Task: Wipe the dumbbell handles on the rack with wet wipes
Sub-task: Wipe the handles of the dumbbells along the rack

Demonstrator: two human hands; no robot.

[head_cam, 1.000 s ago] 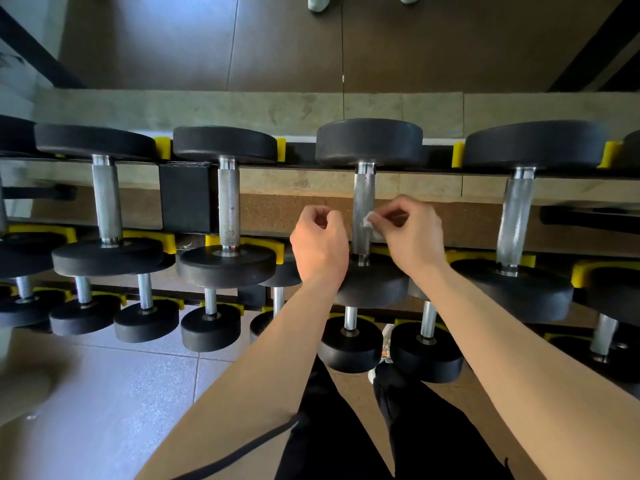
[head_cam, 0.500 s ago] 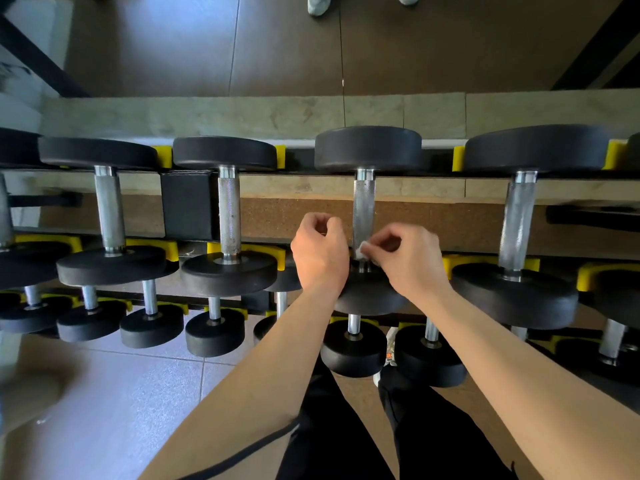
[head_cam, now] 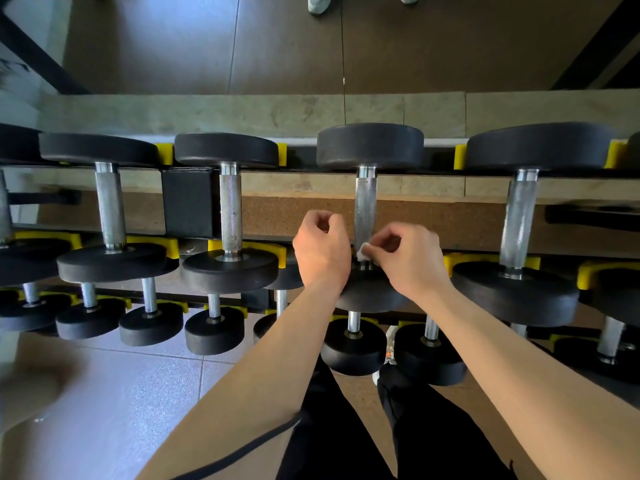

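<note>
Tiled gym floor (head_cam: 121, 393), tiered rack (head_cam: 188, 202) with yellow cradles. We see the right hand (head_cam: 412, 263) pinch a white wet wipe (head_cam: 362, 253) against the near end of the central dumbbell handle (head_cam: 364, 209). The left hand (head_cam: 322, 252) is fisted just beside it, and both partly cover the front plate (head_cam: 370, 292).

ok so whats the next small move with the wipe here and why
Probably run the wet wipe up the handle toward the far plate. The right hand pinches it against the handle's near end, just above the near plate, and the knurled length beyond it is uncovered.
</note>
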